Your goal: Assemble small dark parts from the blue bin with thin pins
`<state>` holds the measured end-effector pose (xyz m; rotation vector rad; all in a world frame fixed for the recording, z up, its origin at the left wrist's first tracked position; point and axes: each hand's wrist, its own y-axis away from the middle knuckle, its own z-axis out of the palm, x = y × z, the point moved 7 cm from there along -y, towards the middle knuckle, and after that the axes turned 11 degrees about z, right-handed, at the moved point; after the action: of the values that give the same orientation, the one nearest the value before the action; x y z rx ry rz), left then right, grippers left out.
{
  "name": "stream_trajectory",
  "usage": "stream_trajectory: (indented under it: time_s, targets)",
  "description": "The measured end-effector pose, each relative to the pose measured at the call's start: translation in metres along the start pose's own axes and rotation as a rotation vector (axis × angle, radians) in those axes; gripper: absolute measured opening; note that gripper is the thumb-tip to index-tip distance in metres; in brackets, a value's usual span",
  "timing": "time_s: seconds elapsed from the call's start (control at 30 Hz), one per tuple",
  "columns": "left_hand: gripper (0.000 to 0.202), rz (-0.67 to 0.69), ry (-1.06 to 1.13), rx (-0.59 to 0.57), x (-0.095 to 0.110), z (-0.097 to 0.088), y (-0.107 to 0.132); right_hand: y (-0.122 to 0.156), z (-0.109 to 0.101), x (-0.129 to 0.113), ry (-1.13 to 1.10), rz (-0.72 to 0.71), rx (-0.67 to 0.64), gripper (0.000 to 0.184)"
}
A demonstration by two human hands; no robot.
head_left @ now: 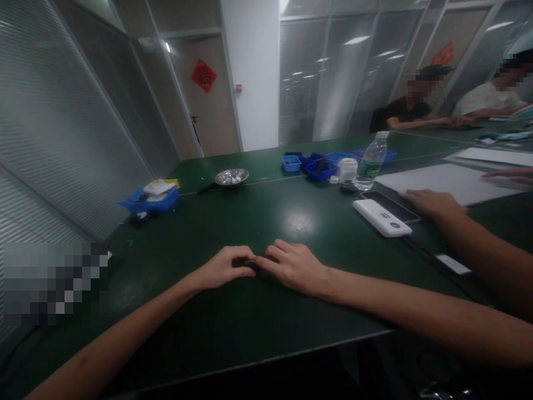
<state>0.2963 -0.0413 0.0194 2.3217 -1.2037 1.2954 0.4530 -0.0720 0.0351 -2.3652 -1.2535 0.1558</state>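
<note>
Near side of the green table (316,328), roughly mid-scene. Left hand (225,268) curled, thumb and index bent toward each other with a gap between. Right hand (297,268) arched palm-down, fingers half bent, index reaching left to the left fingertips. At the meeting point, a small dark thing (251,261), mostly lost behind fingers and in shadow. Cannot tell its kind, nor whether gripped or merely touched by either hand.

For good fingertip work here, in my judgement: rest both wrists on the tabletop for steadiness. Steady with the left, make fine adjustments with the right index. Hold by the very tips, light pressure, so as not to bury the thing from sight. Turn the right knuckles slightly aside for a clearer view. Beware a drop: dark on dark green, dim light, easily missed. Work well in from the near edge.

To the right, little elbow room: power bank (382,218) with its cable, phone (391,205), then a co-worker's hand (437,203) at a white sheet (458,180). Move the right forearm low and narrow.
</note>
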Motion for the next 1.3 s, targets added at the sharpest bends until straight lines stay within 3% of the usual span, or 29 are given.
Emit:
stream_trajectory:
  time_s: [0.1,0.2,0.3,0.57,0.9,1.3]
  targets:
    - [0.029,0.005,-0.055,0.022,0.001,0.003,-0.001,-0.002,0.003,0.007,-0.028,0.086,-0.014,0.035]
    - [0.055,-0.037,-0.022,0.072,-0.003,0.001,0.000,0.000,0.002,0.020,-0.087,0.181,-0.003,0.026]
    - [0.073,-0.072,-0.013,0.103,-0.007,-0.001,0.001,0.004,0.000,0.023,-0.172,0.145,-0.005,0.023]
    - [0.068,-0.061,-0.007,0.097,-0.006,0.000,0.000,0.007,-0.002,0.018,-0.235,0.052,-0.039,0.027]
    - [0.078,-0.073,-0.034,0.119,-0.007,-0.004,0.002,0.005,0.004,0.029,-0.227,0.221,-0.029,0.028]
    - [0.042,0.075,-0.556,0.097,0.000,-0.011,0.004,0.007,0.011,0.054,-0.227,0.416,-0.061,0.028]
